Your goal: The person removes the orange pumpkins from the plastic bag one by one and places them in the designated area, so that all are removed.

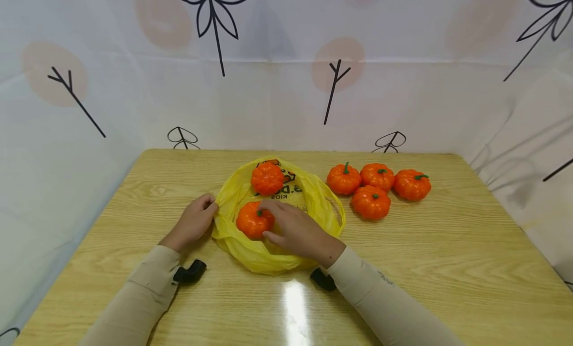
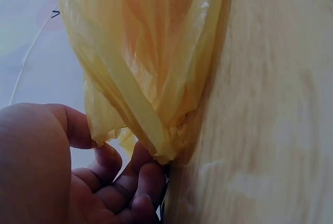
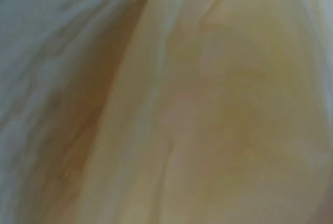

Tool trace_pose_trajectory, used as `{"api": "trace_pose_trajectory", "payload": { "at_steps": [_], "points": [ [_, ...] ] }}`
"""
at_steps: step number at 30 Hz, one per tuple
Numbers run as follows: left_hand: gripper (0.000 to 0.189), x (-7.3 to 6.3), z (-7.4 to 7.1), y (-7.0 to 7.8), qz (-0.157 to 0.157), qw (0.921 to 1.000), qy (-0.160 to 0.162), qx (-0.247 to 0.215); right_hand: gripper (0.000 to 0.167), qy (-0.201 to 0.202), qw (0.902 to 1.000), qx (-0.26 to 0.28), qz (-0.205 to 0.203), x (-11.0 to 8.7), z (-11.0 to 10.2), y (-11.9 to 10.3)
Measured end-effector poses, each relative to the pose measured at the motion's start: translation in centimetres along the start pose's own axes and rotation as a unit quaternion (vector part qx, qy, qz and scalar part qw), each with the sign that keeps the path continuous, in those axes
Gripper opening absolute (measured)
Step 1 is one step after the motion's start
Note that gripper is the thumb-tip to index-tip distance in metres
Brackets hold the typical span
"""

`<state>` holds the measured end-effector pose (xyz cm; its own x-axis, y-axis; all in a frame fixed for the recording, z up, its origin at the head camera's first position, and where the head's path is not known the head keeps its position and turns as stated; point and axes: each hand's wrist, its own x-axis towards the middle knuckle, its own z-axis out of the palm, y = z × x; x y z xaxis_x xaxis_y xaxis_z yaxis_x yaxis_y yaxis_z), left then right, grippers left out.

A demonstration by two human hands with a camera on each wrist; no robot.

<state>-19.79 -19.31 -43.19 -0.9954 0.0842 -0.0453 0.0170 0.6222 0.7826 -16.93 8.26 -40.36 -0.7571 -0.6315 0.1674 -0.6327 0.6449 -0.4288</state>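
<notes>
A yellow plastic bag (image 1: 322, 199) lies spread with its mouth wide, printed lettering showing on its inside. My left hand (image 1: 195, 221) pinches the bag's left rim; the left wrist view shows thumb and fingers on the thin yellow film (image 2: 125, 89). Inside the bag, my right hand (image 1: 297, 231) curls its fingers and thumb around the right side of an orange toy pumpkin (image 1: 250, 220) with a green stem. Another toy pumpkin (image 1: 267, 178) sits behind it in the bag. Blurred yellow film (image 3: 223, 109) fills most of the right wrist view, hiding the right fingers there.
Several more orange toy pumpkins (image 1: 370, 203) stand clustered on the wooden table (image 1: 447, 266), right of the bag. Black wrist devices (image 1: 190, 272) hang under both sleeves. A white patterned cloth (image 1: 286, 97) rises behind the table and along its sides.
</notes>
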Motion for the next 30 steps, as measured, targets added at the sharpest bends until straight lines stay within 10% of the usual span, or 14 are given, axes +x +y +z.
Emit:
{"api": "trace_pose_trajectory", "payload": {
  "at_steps": [30],
  "points": [
    [0.020,0.15,0.11,-0.18,0.004,1.0000,0.001,0.000,0.074,0.015,0.9987,0.008,0.048,-0.41,-0.59,0.04]
  ]
}}
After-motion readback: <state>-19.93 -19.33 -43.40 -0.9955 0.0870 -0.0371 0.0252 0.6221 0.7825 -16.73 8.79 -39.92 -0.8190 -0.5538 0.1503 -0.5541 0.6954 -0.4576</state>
